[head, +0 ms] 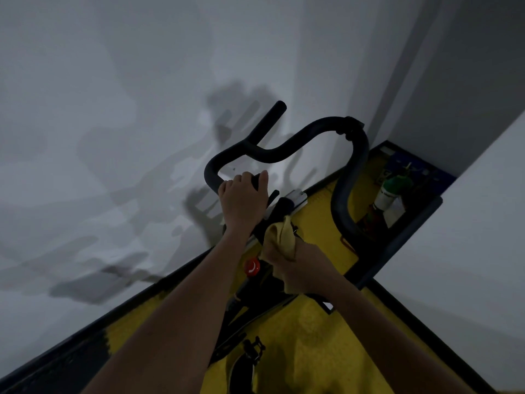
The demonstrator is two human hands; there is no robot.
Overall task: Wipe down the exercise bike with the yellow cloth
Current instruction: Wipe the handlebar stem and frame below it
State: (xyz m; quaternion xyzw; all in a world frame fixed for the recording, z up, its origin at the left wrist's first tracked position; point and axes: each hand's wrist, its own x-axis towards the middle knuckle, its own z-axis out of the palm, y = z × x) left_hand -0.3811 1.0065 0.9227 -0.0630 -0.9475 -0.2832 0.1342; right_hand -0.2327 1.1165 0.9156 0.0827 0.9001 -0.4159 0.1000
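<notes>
Open shelf (409,223): a dark compartment sits well beyond the right hand, in the corner past the far loop of the handlebar. It holds a bottle (390,191) with a green top and a white body, standing tilted in this view; low beside it are red and white items too dim to identify.
Floor (318,331): yellow and textured, under and around the right hand, edged by a dark strip (85,339) where it meets the wall.
Room: a pale wall (113,109) fills the space beyond the left hand and carries blurred grey shadows of the bike; a second white surface (468,251) rises to the right of the right hand. The light is dim.
Exercise bike (255,305): its black frame runs between the two forearms, with a red knob (252,267) just beside the right hand, on its left.
Handlebar (284,150): black and looping, it curves up and away from the left hand.
Left hand (243,201): arm stretched forward, fingers curled over the near handlebar grip and the thumb pointing up; it grips the bar.
Right hand (301,270): lower than the left and nearer the camera, knuckles up, fingers closed around the yellow cloth.
Yellow cloth (281,240): bunched in the right hand, its free end pokes up against the black stem (272,220) below the left wrist.
</notes>
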